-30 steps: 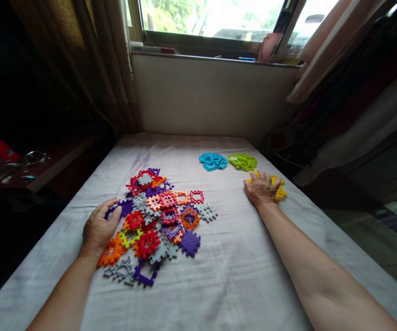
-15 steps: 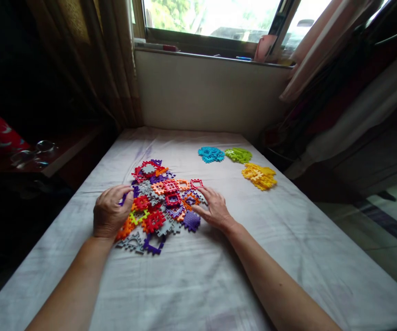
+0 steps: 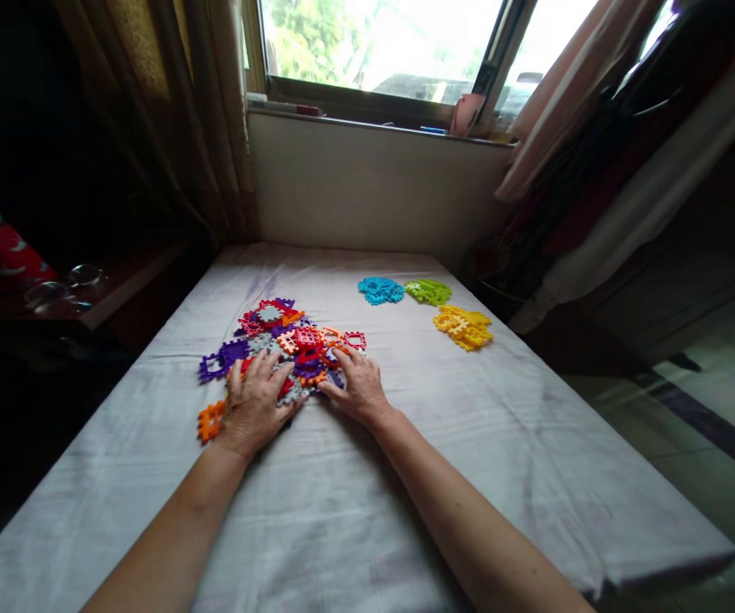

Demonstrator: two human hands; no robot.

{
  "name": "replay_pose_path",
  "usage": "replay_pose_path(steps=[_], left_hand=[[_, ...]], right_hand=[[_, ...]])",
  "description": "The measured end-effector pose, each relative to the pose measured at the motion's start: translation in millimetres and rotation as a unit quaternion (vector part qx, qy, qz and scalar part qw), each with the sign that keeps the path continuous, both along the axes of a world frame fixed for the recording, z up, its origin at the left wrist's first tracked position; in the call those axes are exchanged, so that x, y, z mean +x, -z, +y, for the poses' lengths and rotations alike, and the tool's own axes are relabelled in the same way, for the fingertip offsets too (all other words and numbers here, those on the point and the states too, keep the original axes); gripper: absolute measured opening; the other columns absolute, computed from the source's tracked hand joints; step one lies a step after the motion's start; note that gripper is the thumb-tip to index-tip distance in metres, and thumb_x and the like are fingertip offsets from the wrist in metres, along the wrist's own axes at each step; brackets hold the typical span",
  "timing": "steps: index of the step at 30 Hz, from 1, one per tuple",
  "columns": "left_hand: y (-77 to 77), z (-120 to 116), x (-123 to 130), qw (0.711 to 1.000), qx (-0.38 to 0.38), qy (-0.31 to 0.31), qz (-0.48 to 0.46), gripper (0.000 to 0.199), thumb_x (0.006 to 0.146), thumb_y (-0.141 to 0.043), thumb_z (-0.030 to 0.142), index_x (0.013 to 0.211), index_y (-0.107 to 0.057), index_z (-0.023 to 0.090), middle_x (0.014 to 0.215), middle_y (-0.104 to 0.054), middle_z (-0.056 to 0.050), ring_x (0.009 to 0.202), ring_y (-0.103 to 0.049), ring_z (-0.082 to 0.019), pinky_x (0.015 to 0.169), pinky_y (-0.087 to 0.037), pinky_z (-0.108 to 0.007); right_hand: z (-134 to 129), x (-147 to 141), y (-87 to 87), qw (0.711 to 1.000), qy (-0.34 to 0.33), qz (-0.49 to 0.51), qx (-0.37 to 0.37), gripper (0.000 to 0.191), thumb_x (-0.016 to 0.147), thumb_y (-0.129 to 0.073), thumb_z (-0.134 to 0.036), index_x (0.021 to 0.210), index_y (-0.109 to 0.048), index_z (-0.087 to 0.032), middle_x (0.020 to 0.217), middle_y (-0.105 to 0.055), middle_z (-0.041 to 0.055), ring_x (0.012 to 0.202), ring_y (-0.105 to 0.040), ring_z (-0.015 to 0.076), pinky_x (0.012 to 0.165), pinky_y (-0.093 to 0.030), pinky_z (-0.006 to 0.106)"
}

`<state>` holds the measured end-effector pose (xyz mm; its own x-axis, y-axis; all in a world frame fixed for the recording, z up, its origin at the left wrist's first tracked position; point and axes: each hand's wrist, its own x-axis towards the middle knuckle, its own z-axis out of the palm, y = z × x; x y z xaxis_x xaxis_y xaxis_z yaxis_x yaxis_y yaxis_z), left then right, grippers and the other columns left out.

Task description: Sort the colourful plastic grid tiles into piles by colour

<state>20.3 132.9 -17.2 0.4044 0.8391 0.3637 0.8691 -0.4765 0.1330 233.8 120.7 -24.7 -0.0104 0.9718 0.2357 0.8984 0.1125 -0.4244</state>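
A mixed pile of flat plastic interlocking tiles with toothed edges lies left of centre on a cloth-covered surface point(image 3: 367, 502). My left hand point(image 3: 257, 400) rests spread over the front of the pile, fingers apart on red and grey tiles. My right hand point(image 3: 355, 381) touches the pile's right side, fingers apart, over orange and purple tiles. Purple tiles point(image 3: 223, 360) stick out at the far left. An orange tile point(image 3: 211, 421) lies beside my left hand. Beyond my right fingers is a red frame-shaped tile point(image 3: 355, 340). The tiles under both palms are hidden.
Sorted heaps lie at the back right: blue tiles point(image 3: 381, 290), green tiles point(image 3: 428, 292) and yellow tiles point(image 3: 462, 327). On a dark side table at left are eyeglasses point(image 3: 64, 289) and a red patterned object point(image 3: 6, 258). A window and curtains point(image 3: 201, 128) stand behind.
My left hand has moved right from the pile's left edge onto its front. My right hand has shifted left and lower. Front tiles are pushed together, and purple ones now show at left.
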Motion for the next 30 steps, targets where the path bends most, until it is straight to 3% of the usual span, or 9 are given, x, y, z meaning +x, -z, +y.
replay_pose_path(steps=[6, 9, 12, 16, 19, 22, 27, 30], left_hand=[[3.5, 14.9, -21.3, 0.992, 0.042, -0.053, -0.108, 0.045, 0.09, -0.055, 0.054, 0.122, -0.067, 0.024, 0.138, -0.064, -0.013, 0.131, -0.055, -0.032, 0.114, -0.035, -0.056], [7.2, 21.7, -30.6, 0.988, 0.028, -0.059, -0.142, 0.046, 0.09, -0.053, 0.055, 0.121, -0.067, 0.023, 0.134, -0.067, -0.012, 0.126, -0.06, -0.029, 0.111, -0.041, -0.049], [6.5, 25.6, -36.1, 0.985, 0.009, -0.061, -0.164, 0.049, 0.089, -0.052, 0.057, 0.12, -0.067, 0.022, 0.129, -0.07, -0.01, 0.12, -0.063, -0.027, 0.107, -0.046, -0.043], [-0.1, 26.1, -41.7, 0.979, -0.009, -0.073, -0.188, 0.047, 0.089, -0.05, 0.055, 0.116, -0.069, 0.022, 0.123, -0.073, -0.008, 0.115, -0.066, -0.025, 0.103, -0.049, -0.037], [-3.7, 25.7, -46.8, 0.976, -0.017, -0.091, -0.196, 0.046, 0.089, -0.05, 0.053, 0.116, -0.069, 0.023, 0.121, -0.073, -0.007, 0.111, -0.067, -0.024, 0.098, -0.051, -0.035], [-2.8, 25.6, -51.8, 0.973, -0.019, -0.11, -0.201, 0.046, 0.089, -0.05, 0.052, 0.118, -0.068, 0.022, 0.12, -0.073, -0.008, 0.11, -0.068, -0.025, 0.096, -0.053, -0.036], [-1.3, 23.7, -55.1, 0.974, 0.012, -0.103, -0.201, 0.046, 0.089, -0.049, 0.051, 0.118, -0.067, 0.02, 0.126, -0.071, -0.011, 0.117, -0.065, -0.026, 0.103, -0.05, -0.039], [-6.6, 19.7, -52.2, 0.977, 0.036, -0.068, -0.2, 0.039, 0.089, -0.052, 0.051, 0.108, -0.07, 0.022, 0.128, -0.07, -0.009, 0.12, -0.063, -0.025, 0.108, -0.047, -0.041]], right_hand=[[15.8, 16.4, 10.1, 0.985, 0.068, 0.129, 0.097, 0.033, 0.093, -0.055, -0.033, 0.12, -0.069, -0.021, 0.13, -0.067, 0.0113, 0.123, -0.06, 0.0221, 0.105, -0.047, 0.036], [7.5, 31.4, 9.2, 0.978, 0.094, 0.147, 0.114, 0.023, 0.092, -0.053, -0.03, 0.099, -0.073, -0.022, 0.107, -0.074, 0.0074, 0.101, -0.067, 0.0205, 0.094, -0.051, 0.034], [-6.7, 30.4, 2.5, 0.987, 0.061, 0.117, 0.092, 0.02, 0.091, -0.056, -0.034, 0.087, -0.073, -0.025, 0.089, -0.074, 0.003, 0.079, -0.066, 0.0175, 0.081, -0.051, 0.03], [-21.7, 5.6, -9.4, 0.998, 0.001, 0.032, 0.045, 0.026, 0.086, -0.067, -0.045, 0.102, -0.072, -0.025, 0.095, -0.073, 0.0041, 0.088, -0.066, 0.0202, 0.084, -0.048, 0.031], [-26.5, -13.7, -16.0, 0.999, 0.001, -0.044, 0.019, 0.044, 0.081, -0.072, -0.053, 0.112, -0.07, -0.023, 0.106, -0.071, 0.0093, 0.101, -0.063, 0.0265, 0.088, -0.047, 0.036], [-29.2, -19.0, -19.6, 0.998, 0.007, -0.068, 0.002, 0.042, 0.083, -0.07, -0.049, 0.115, -0.069, -0.022, 0.109, -0.07, 0.0105, 0.104, -0.061, 0.028, 0.09, -0.046, 0.037], [-34.3, 14.6, -20.1, 1.0, -0.011, -0.005, -0.002, 0.041, 0.081, -0.07, -0.038, 0.119, -0.067, -0.024, 0.11, -0.072, 0.0071, 0.102, -0.064, 0.0242, 0.092, -0.047, 0.034], [-33.9, 46.7, -16.2, 0.998, 0.052, 0.028, 0.02, 0.038, 0.081, -0.069, -0.035, 0.116, -0.067, -0.022, 0.113, -0.072, 0.0075, 0.103, -0.064, 0.023, 0.093, -0.047, 0.033]])
